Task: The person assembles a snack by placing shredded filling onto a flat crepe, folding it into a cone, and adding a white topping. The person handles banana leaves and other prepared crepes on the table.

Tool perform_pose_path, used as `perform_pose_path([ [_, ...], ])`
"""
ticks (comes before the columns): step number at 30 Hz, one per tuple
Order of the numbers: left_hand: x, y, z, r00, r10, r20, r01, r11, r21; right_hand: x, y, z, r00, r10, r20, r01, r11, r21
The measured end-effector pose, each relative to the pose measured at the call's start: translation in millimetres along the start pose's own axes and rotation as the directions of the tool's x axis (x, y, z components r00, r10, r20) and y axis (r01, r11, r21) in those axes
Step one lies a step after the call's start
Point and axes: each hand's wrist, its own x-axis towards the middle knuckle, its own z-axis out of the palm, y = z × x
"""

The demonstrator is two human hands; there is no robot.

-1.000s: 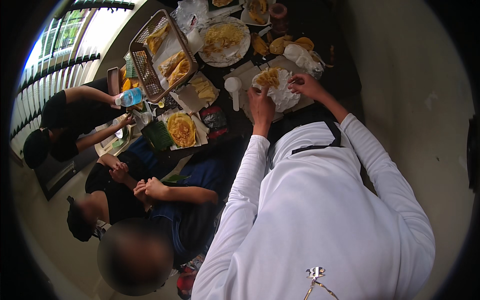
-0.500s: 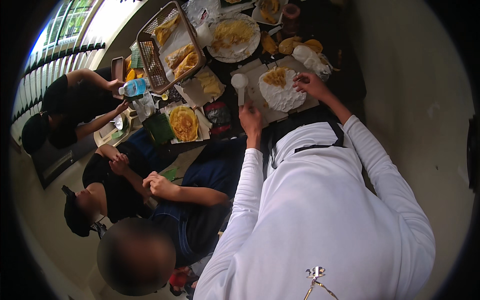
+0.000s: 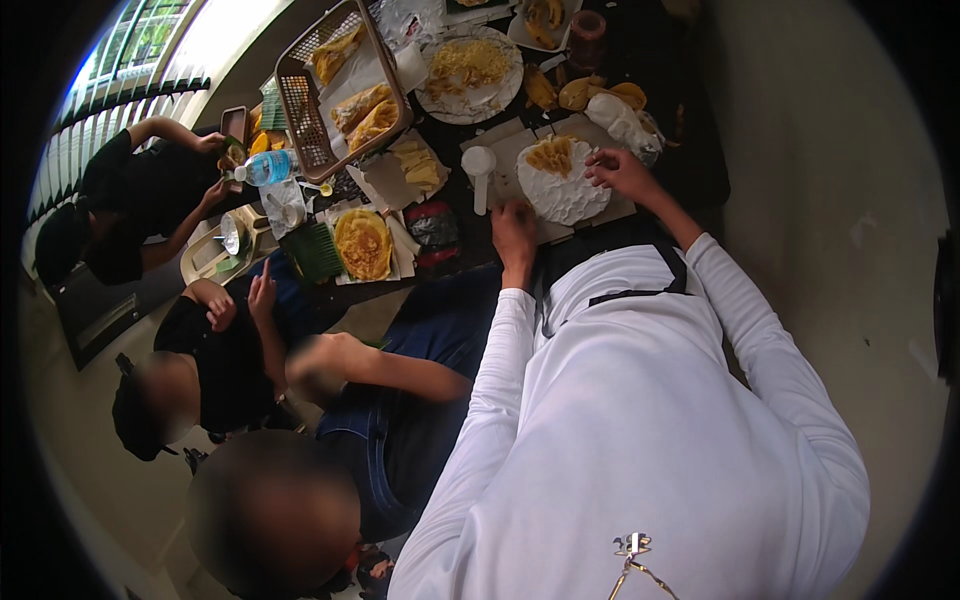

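Note:
A round, flat piece spread with white cream [image 3: 566,192] lies in front of me, with yellow mango-like pieces [image 3: 549,156] near its far edge. At its lower left edge, my left hand [image 3: 514,238] has its fingers bent and slightly apart. My right hand [image 3: 625,175] reaches to its right edge, fingers loosely curled and apart. I cannot tell whether either hand touches it. Left of the cream lies a white long-handled scoop [image 3: 480,170], free of my hands. Cardboard [image 3: 510,140] lies under these things.
Beyond stand a cream-smeared plate [image 3: 510,103], mango peels [image 3: 575,93], a white bag [image 3: 615,118] and a brown basket [image 3: 287,115] of filled wraps. Stacked pancakes [image 3: 363,245] lie left. People sit close at my left, one near a water bottle [image 3: 265,169].
My left hand has let go of the scoop handle and moved right, to the cream's edge. My right hand has barely moved. People at left have shifted their arms.

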Motion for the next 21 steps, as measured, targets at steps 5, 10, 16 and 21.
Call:
perform_pose_path([
  [5, 2.1, -6.9, 4.4, 0.999, 0.026, -0.044, -0.027, 1.000, -0.015, 1.3, 1.0, 0.4, 1.000, -0.014, -0.009, 0.014, 1.000, -0.013],
  [10, 3.8, -14.5, 3.2, 1.000, -0.010, -0.029, 0.005, 0.989, -0.151, 2.8, 3.2, 3.1, 1.000, -0.011, -0.004, 0.011, 1.000, 0.010],
  [16, 2.5, -4.5, 0.6, 0.998, 0.068, 0.007, -0.068, 0.996, -0.053, -0.6, -4.5, 4.4, 1.000, 0.013, -0.010, -0.014, 0.999, -0.040],
  [21, 6.4, -2.4, 2.5, 0.999, 0.050, 0.001, -0.050, 0.998, -0.041, -2.1, -5.7, 3.0, 1.000, -0.007, -0.006, 0.007, 0.999, -0.043],
])
